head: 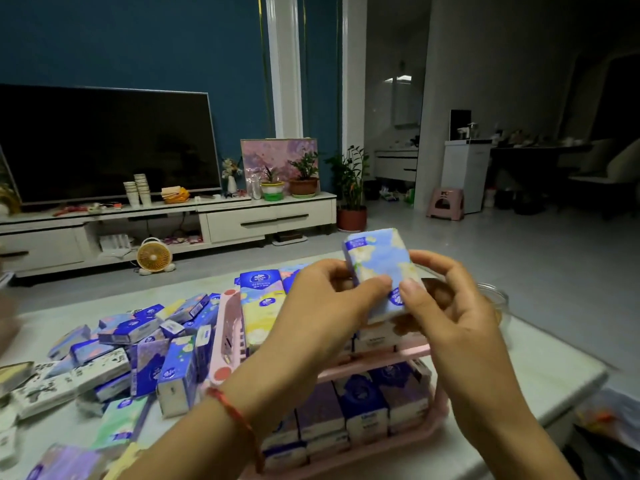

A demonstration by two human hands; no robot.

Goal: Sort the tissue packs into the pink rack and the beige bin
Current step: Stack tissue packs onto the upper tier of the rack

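- Counter (540, 358): one, pale, bearing everything.
- Loose packs (138, 351): one heap on the left, too jumbled to count.
- Pink rack (230, 327): one, two tiers, packs standing in both.
- Left hand (322, 306) and right hand (453, 306): raised above the rack, fingers (377, 285) clamped on one tilted floral tissue pack (377, 263).

A home living room: television (104, 143) on a low cabinet (270, 220), potted plants (304, 174) beside it.

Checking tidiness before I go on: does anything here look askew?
Yes: the unsorted tissue packs left of the pink rack lie jumbled, tilted and overlapping; those in the rack stand in neat rows.
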